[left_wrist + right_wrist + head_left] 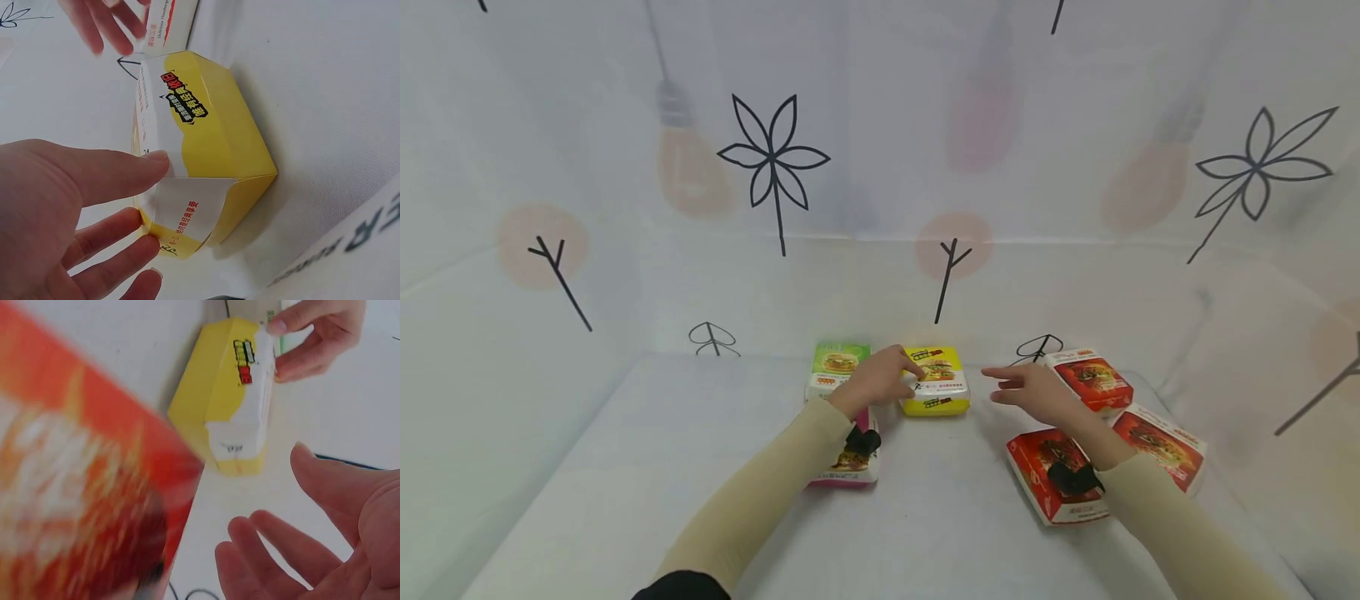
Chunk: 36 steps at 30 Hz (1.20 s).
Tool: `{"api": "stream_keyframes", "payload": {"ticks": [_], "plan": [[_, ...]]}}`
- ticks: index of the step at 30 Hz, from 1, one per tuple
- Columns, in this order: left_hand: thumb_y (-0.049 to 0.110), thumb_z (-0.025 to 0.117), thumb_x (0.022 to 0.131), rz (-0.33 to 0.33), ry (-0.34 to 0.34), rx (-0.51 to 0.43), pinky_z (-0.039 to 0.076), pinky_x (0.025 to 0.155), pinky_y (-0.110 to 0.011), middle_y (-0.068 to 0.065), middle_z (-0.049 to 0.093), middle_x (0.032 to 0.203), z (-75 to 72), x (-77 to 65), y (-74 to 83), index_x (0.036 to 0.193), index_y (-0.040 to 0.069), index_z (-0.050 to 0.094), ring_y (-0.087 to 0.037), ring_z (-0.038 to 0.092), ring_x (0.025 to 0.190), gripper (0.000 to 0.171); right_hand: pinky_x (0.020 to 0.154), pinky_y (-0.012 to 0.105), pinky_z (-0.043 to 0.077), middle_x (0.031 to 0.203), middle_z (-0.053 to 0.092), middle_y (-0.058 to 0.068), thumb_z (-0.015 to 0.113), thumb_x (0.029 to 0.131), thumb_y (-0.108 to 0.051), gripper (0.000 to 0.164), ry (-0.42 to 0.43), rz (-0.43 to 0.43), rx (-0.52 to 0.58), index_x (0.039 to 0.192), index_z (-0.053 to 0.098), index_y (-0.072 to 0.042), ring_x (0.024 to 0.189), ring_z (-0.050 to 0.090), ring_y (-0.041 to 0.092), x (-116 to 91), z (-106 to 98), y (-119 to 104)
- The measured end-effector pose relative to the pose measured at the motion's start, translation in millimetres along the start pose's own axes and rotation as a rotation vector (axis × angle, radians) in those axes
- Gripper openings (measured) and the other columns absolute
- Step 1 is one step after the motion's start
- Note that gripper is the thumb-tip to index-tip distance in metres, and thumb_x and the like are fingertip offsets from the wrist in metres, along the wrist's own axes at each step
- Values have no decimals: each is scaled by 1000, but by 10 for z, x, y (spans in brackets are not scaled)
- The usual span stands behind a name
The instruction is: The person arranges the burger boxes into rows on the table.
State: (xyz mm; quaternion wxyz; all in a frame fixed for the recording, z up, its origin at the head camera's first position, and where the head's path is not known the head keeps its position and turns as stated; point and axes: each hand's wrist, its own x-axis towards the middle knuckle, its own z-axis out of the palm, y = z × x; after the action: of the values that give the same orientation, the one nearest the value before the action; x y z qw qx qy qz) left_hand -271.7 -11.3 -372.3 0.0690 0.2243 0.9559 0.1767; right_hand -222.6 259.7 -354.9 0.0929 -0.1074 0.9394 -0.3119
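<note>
A yellow-and-white burger box (pixel 936 404) stands at the back middle of the white table. My left hand (pixel 877 382) is at its left end. In the left wrist view the thumb (pixel 128 170) rests on the box's edge, and the fingertips touch its side lower down. My right hand (pixel 1028 390) is held apart from the yellow box, to its right, with fingers extended and nothing in them. In the right wrist view a gap separates those fingers from the box, and a blurred red burger box (pixel 81 487) fills the left side.
Left of the yellow box stands a green-and-white burger box (pixel 838 360). A pink-and-white one (pixel 850 477) sits nearer, partly under my left forearm. Three red burger boxes cluster at the right, one (pixel 1045 475) partly behind my right forearm. A patterned white cloth wall (pixel 865 292) closes the back.
</note>
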Motion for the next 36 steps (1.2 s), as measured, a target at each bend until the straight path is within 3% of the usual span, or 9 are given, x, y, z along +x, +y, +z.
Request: {"api": "stream_keyframes", "payload": {"ticks": [7,11,17,26,36], "plan": [[25,76,89,0,-2,-15,44,99,-34,1,55,127,19,-7,7,122,27,73,-17,52,113,33,87,52,54,127,63,23,68,95,-28,48,21,-45,-49,139,59,-8,115,59,41,-329,-206,229],[26,75,90,7,-1,-22,45,97,-33,2,55,126,24,-1,12,122,28,74,-16,52,111,32,81,47,54,128,62,26,71,93,-34,54,22,-20,-85,139,59,-8,116,56,43,-491,-285,371],[25,75,90,14,6,-20,45,96,-31,4,55,125,18,-13,10,121,28,74,-15,52,110,31,77,39,54,134,56,29,73,90,-33,58,-22,2,-51,140,58,-7,113,55,42,-659,-328,558],[25,75,90,11,3,-6,45,94,-31,4,54,123,32,8,0,120,29,74,-15,52,109,31,82,44,55,136,53,30,76,87,-35,68,-98,52,-3,144,53,-6,118,50,46,-792,-317,707],[24,75,90,-8,1,-33,45,95,-32,4,54,123,35,20,-1,119,29,75,-15,51,109,30,83,49,55,130,56,28,76,87,-35,61,-101,45,-25,137,59,-3,117,51,48,-759,-287,724]]}}
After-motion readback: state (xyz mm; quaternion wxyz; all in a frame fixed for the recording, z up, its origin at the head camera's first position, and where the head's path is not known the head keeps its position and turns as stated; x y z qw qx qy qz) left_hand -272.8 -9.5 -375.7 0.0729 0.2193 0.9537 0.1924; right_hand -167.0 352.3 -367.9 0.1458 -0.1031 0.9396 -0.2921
